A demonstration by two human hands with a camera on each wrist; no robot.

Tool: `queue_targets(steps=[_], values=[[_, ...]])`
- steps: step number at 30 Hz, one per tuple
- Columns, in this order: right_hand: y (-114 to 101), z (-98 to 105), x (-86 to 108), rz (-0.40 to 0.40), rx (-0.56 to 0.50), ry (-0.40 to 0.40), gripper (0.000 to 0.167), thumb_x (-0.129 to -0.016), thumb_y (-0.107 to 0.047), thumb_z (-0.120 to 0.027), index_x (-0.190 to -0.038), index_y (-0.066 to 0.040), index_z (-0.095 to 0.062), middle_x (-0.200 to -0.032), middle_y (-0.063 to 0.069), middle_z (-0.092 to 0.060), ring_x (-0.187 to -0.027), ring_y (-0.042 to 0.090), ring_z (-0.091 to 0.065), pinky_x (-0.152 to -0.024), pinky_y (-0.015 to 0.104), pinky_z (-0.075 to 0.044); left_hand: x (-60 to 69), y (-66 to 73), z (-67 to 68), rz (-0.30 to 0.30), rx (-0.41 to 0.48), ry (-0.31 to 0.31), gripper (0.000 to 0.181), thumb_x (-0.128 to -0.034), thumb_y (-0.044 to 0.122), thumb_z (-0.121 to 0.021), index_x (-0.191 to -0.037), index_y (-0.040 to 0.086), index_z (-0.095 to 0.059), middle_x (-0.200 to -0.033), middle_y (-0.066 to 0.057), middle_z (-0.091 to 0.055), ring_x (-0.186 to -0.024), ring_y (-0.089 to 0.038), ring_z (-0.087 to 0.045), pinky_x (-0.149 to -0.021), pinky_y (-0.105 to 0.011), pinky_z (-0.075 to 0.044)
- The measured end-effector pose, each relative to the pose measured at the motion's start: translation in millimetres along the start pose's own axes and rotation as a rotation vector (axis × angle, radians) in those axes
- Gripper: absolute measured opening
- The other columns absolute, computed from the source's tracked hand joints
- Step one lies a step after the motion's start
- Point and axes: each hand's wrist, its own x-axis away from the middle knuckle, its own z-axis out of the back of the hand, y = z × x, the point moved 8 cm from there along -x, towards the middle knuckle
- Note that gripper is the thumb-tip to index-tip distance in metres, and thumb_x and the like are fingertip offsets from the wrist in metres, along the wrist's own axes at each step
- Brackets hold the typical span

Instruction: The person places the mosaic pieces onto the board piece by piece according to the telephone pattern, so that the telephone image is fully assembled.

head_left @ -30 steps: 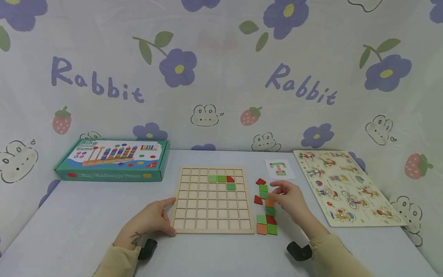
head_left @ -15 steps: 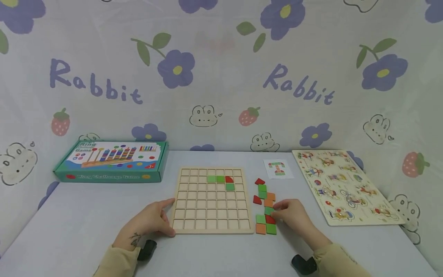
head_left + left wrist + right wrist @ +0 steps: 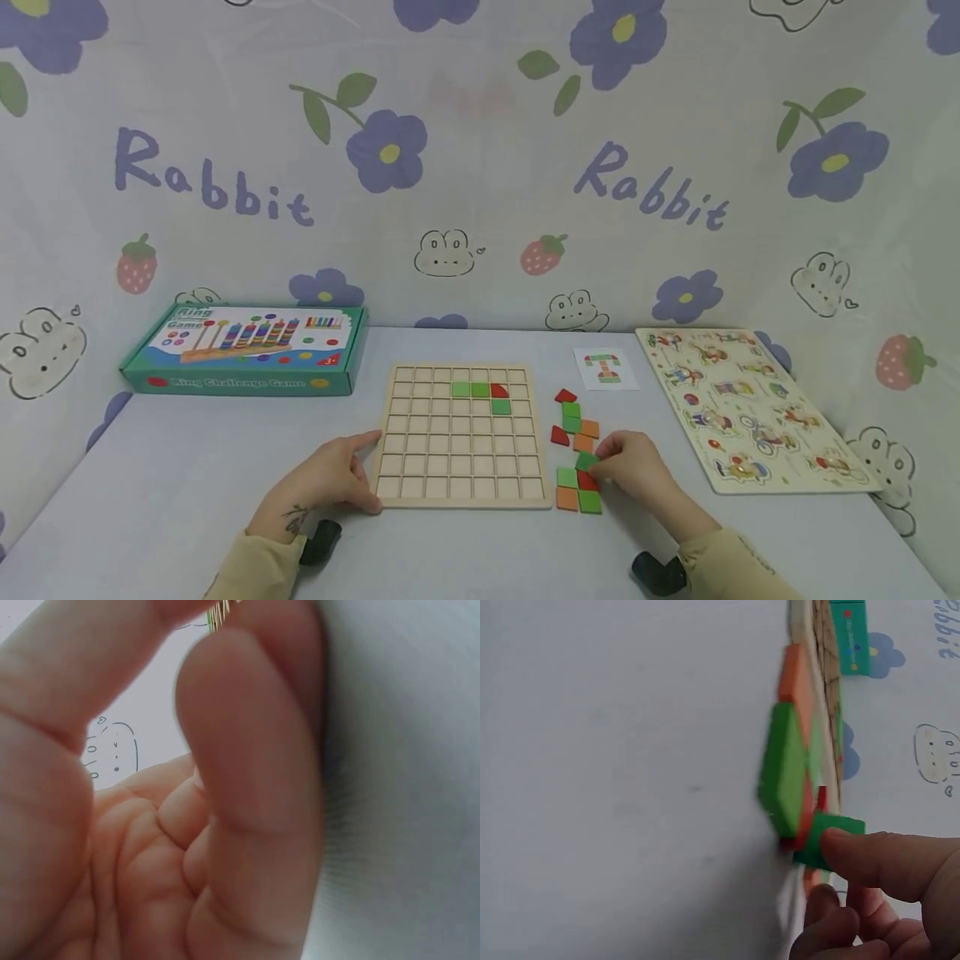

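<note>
My right hand (image 3: 633, 467) pinches a green square tile (image 3: 816, 851) between thumb and fingers, right of the gridded wooden board. In the right wrist view the tile is tilted up beside a red tile and a bright green tile (image 3: 781, 772). My left hand (image 3: 326, 475) touches the left edge of the board (image 3: 462, 503) with index finger and thumb. In the left wrist view its fingers (image 3: 247, 750) fill most of the picture. Two green squares (image 3: 470, 390), a red quarter-round tile (image 3: 498, 391) and another green square (image 3: 501, 407) lie in the board's cells.
Loose red, green and orange tiles (image 3: 567, 499) lie in a column right of the board. Behind them is a pattern card (image 3: 606, 368). A picture puzzle board (image 3: 750, 408) lies at the right, a green game box (image 3: 243, 350) at the back left.
My right hand has come down from the upper orange tiles to the green tile nearer me, which it now lifts at an angle. The left hand stays at the board's edge.
</note>
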Motion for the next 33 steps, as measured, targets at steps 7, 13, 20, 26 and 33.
queue_targets(steps=[7, 13, 20, 26, 33], values=[[-25, 6, -5.3, 0.005, -0.069, -0.007, 0.016, -0.078, -0.010, -0.069, -0.083, -0.005, -0.055, -0.069, 0.004, -0.055, -0.063, 0.018, -0.049, -0.051, 0.027, -0.035, -0.7, 1.1, -2.1, -0.018, -0.001, -0.008, 0.101, -0.0540, 0.007, -0.087, -0.142, 0.007, -0.036, -0.060, -0.004, -0.056, -0.050, -0.011, -0.046, -0.048, -0.025, -0.036], [-73, -1, -18.2, 0.084, -0.159, 0.006, 0.016, -0.080, -0.010, -0.066, -0.090, -0.003, -0.055, -0.067, 0.008, -0.061, -0.055, 0.016, -0.053, -0.049, 0.027, -0.037, -0.6, 1.3, -1.5, -0.021, 0.010, -0.005, 0.101, -0.0537, 0.006, -0.087, -0.142, 0.006, -0.036, -0.059, -0.004, -0.056, -0.050, -0.011, -0.045, -0.047, -0.025, -0.035], [-121, -28, -38.7, 0.144, -0.258, -0.031, 0.018, -0.081, -0.009, -0.065, -0.097, -0.002, -0.058, -0.077, 0.013, -0.067, -0.054, 0.015, -0.056, -0.047, 0.024, -0.034, 1.4, 1.8, -0.4, -0.027, 0.015, -0.004, 0.102, -0.0533, 0.006, -0.087, -0.142, 0.006, -0.036, -0.059, -0.004, -0.055, -0.050, -0.011, -0.045, -0.047, -0.025, -0.035], [-149, -61, -55.7, 0.187, -0.282, -0.049, 0.017, -0.080, -0.008, -0.067, -0.095, -0.001, -0.061, -0.077, 0.010, -0.065, -0.058, 0.017, -0.057, -0.052, 0.029, -0.043, 2.3, 1.4, 1.4, -0.014, 0.014, 0.004, 0.101, -0.0537, 0.005, -0.086, -0.142, 0.007, -0.036, -0.059, -0.004, -0.055, -0.050, -0.011, -0.045, -0.047, -0.025, -0.035], [-168, -91, -63.0, 0.212, -0.162, -0.028, 0.015, -0.082, -0.010, -0.066, -0.094, -0.001, -0.063, -0.092, 0.012, -0.064, -0.072, 0.019, -0.059, -0.063, 0.027, -0.047, 2.7, 0.9, 1.6, 0.000, -0.006, 0.008, 0.101, -0.0540, 0.007, -0.087, -0.142, 0.009, -0.037, -0.061, -0.004, -0.056, -0.051, -0.011, -0.045, -0.048, -0.025, -0.035]])
